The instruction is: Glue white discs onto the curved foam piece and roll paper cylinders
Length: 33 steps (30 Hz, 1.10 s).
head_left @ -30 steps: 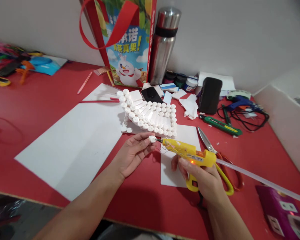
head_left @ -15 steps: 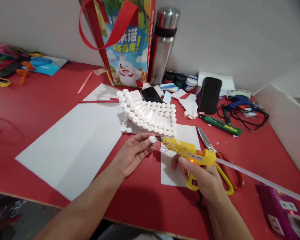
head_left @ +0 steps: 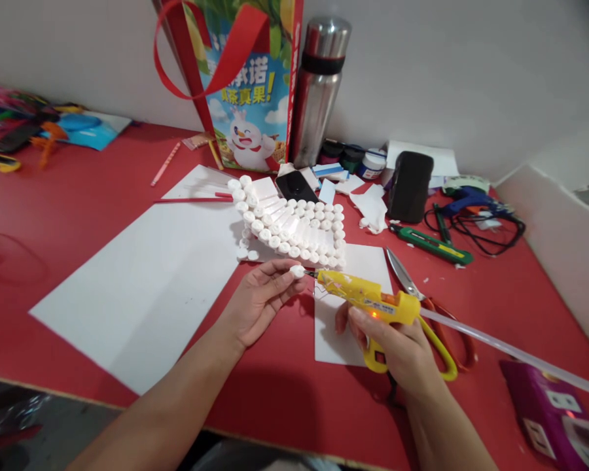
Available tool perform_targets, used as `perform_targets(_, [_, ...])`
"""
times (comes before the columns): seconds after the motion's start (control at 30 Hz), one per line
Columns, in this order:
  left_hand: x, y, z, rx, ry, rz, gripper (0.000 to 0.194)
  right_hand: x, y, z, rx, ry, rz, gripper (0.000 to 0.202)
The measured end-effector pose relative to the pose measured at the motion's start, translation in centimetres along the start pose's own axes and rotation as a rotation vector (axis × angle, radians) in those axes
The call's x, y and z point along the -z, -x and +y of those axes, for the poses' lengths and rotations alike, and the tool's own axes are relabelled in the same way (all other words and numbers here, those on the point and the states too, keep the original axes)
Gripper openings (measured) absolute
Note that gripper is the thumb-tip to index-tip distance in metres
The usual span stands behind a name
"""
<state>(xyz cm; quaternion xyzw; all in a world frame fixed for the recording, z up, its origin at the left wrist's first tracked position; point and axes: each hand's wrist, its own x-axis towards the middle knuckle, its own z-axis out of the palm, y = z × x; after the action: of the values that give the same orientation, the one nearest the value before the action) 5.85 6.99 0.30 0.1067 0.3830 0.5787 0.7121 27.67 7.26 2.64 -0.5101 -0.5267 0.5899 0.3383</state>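
Over the red tabletop (head_left: 269,405), the left hand (head_left: 256,307) is pinching a white disc (head_left: 297,271) between its fingers, seemingly exposing one side to the hot-glue gun (head_left: 351,289) the right hand (head_left: 403,350) is gripping.

Your left hand (head_left: 262,297) pinches a small round white piece (head_left: 297,271) at the metal nozzle of the yellow plastic glue gun (head_left: 368,294) gripped in your right hand (head_left: 397,347).

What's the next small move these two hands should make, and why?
I'd probably ease the yellow plastic glue gun back slightly from the small, rounded white piece. The right hand grips the gun with its thin, dark nozzle at or very near the piece, which the left hand pinches; a gap would likely let the piece move freely.
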Motion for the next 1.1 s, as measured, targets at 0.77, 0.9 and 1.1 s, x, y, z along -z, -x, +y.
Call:
perform_targets(0.77, [0.3, 1.9, 0.6, -0.176, -0.387, 0.125, 0.023, 0.6, -0.6, -0.2, 0.053, -0.219, -0.142, 0.044])
perform_targets(0.9, [1.4, 3.8, 2.0, -0.438, -0.810, 0.266, 0.018, 0.6, -0.7, -0.3, 0.095, -0.312, -0.100, 0.041])
perform_targets(1.1, [2.7, 2.9, 3.4, -0.740, -1.237, 0.212, 0.014, 0.8, -0.8, -0.1, 0.121, -0.327, -0.123, 0.038])
